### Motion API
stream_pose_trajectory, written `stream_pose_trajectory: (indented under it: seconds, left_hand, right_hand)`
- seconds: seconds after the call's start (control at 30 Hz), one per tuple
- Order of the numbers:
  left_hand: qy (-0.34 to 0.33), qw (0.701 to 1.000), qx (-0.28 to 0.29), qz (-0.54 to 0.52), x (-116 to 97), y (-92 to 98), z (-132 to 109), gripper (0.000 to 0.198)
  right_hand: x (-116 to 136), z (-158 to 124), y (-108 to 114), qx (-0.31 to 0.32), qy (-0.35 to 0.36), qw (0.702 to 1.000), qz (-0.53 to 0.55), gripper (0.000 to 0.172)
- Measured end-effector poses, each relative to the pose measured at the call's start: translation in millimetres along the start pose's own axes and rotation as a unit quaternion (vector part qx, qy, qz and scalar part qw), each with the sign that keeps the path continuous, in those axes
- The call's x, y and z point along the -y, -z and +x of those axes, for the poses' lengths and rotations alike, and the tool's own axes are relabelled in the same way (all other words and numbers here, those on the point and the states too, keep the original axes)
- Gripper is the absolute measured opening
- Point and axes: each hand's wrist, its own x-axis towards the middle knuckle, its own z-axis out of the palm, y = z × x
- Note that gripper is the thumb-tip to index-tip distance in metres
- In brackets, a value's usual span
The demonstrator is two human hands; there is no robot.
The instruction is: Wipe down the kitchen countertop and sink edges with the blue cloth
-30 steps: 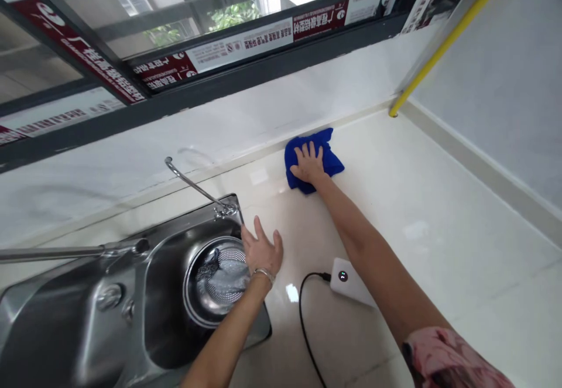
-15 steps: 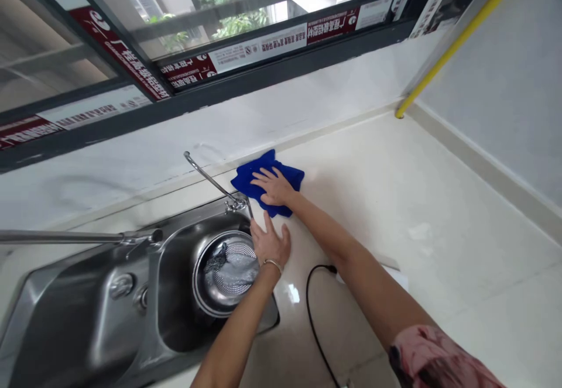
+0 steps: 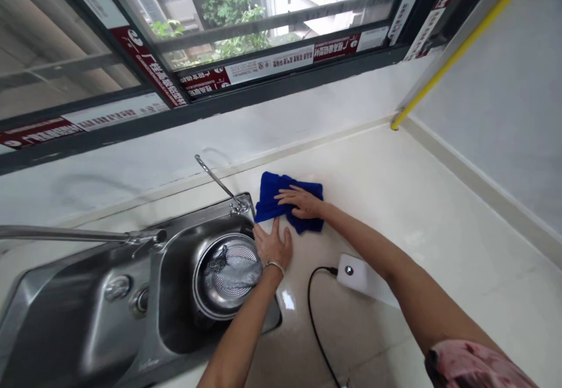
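A blue cloth [image 3: 273, 192] lies spread on the pale countertop beside the sink's far right corner. On top of it rests my right hand [image 3: 304, 202], flat, fingers stretched out to the left. My left hand [image 3: 273, 246] is open over the right rim of the sink, palm down and fingers spread. Its fingertips come close to the cloth's lower edge; I cannot tell whether they touch it. Just left of that hand, a round metal strainer basin [image 3: 195, 271] stands in the right sink bowl, holding a wet grey-white cloth or bag [image 3: 239, 272].
The steel double sink [image 3: 153, 300] fills the left side, with a large faucet [image 3: 88, 234] and a slim curved tap [image 3: 217, 178]. A white power bank [image 3: 357, 277] with a black cable [image 3: 312, 312] lies near my right forearm. A yellow pipe [image 3: 461, 48] rises at the back right.
My right hand has moved right and slightly towards me, and the blue cloth has slid with it, away from the tap. The power bank now shows more. My left hand stays by the sink rim.
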Motion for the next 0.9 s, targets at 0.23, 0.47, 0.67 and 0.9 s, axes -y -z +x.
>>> stream_pose_trajectory:
  seconds: [0.23,0.47,0.67,0.9]
  left_hand:
    - [-0.003,1.000,0.004,0.013,-1,-0.9,-2,0.059]
    - [0.000,1.000,0.005,0.008,-3,0.5,-4,0.059]
    - [0.005,1.000,0.006,0.006,-3,-1.6,-3,0.058]
    - [0.014,1.000,0.017,0.013,-2,-0.9,-1,0.055]
  right_hand:
    - [-31,18,24,-0.079,-0.176,0.974,-0.122,0.068]
    - [-1,30,3,-0.050,-0.156,0.980,-0.113,0.065]
    - [23,36,-14,-0.037,-0.093,0.993,-0.068,0.048]
    - [34,95,-29,-0.033,-0.069,0.991,-0.107,0.053]
